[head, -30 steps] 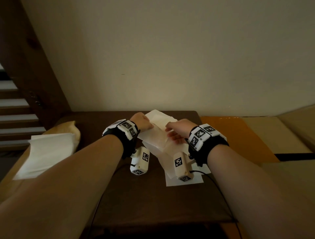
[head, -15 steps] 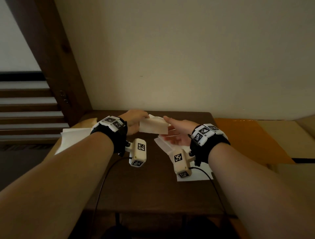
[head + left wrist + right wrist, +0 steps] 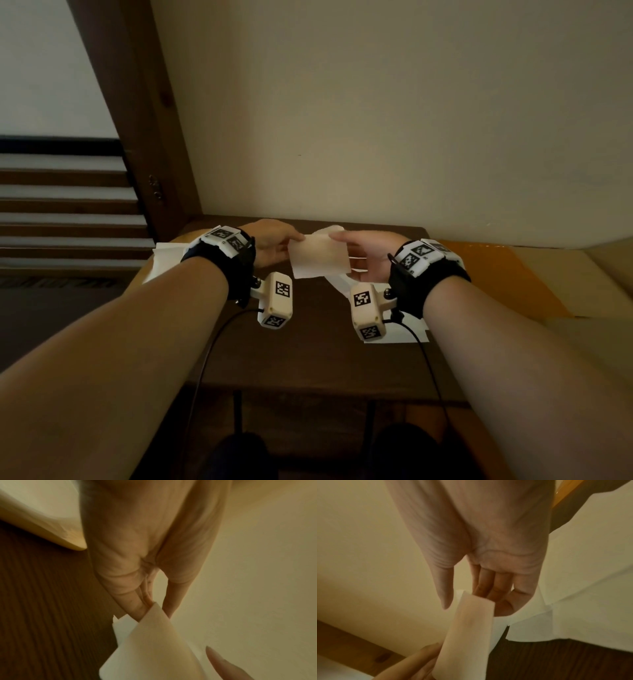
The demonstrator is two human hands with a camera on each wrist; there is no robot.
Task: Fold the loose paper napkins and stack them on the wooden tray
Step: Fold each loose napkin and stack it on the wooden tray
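Note:
A small folded napkin hangs in the air above the dark table. My left hand pinches its left end between thumb and fingertips. My right hand holds the right end, with the thumb on top and straight fingers behind the paper. Loose white napkins lie flat on the table under my right wrist. At the left, behind my left wrist, the wooden tray carries a stack of white napkins.
The table stands against a plain wall. A wooden post and stairs are at the left. An orange surface adjoins the table on the right. Cables run from the wrist cameras over the front edge.
The napkin has gone from being folded over the loose pile to hanging folded between both hands. My right thumb has come down onto its right end.

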